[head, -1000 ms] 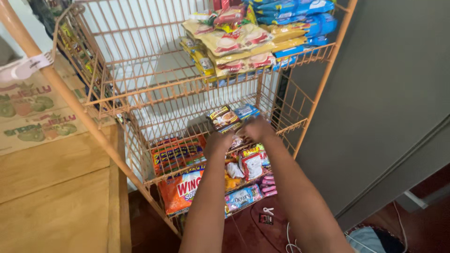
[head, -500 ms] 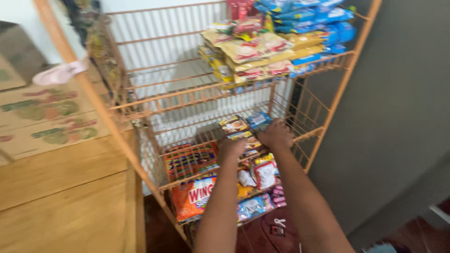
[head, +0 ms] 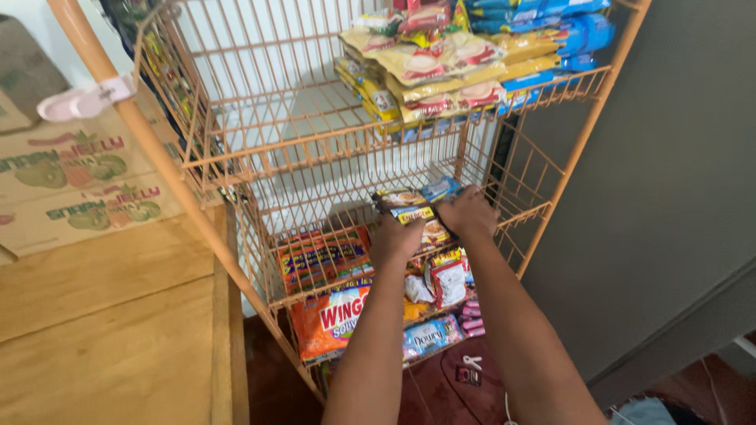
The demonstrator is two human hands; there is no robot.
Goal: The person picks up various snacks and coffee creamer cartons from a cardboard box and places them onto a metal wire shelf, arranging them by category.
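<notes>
Both my hands reach into the middle shelf of an orange wire rack (head: 236, 157). My left hand (head: 395, 238) and my right hand (head: 469, 212) together grip a small stack of flat snack packets (head: 411, 201), yellow and blue, at the shelf's right side. Below the hands lie red and white sachets (head: 449, 282). An orange packet stack (head: 323, 256) sits to the left of my left hand.
The top shelf holds yellow noodle packets (head: 425, 67) and blue packs (head: 551, 27). An orange detergent bag (head: 335, 315) and a blue pouch (head: 429, 338) fill the bottom shelf. A wooden counter (head: 110, 330) with cardboard boxes (head: 71, 189) stands left. A grey wall (head: 669, 181) is right.
The view has shifted slightly. My hands stay on the packets on the middle shelf, pulled a little nearer the shelf's front right corner.
</notes>
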